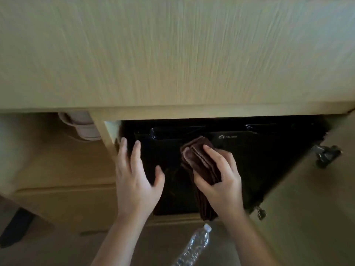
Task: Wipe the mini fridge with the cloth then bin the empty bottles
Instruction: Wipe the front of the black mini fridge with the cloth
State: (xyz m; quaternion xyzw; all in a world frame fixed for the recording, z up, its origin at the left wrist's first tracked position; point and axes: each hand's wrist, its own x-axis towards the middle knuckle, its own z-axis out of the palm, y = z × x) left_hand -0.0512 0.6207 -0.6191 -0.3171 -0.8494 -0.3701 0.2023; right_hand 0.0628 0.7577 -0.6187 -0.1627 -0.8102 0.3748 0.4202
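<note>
1. One mini fridge [259, 160] sits in the open recess under a pale wood-grain counter [172, 54]; its door is glossy black, with a small pale logo near the top edge.
2. One brown cloth [199, 164], folded into layers with a paler edge showing, lies against the fridge door near its middle; a tail of it hangs down past the fridge's lower edge.
3. Two hands are on the fridge: the right hand [219, 179] grips the cloth, fingers curled over its folds; the left hand [136, 177] is spread flat, empty, toward the fridge's left edge.
4. One clear plastic bottle [194, 246] with a white cap lies on the floor below the fridge, between the forearms.
5. One castor wheel [326, 156] shows just right of the fridge.
</note>
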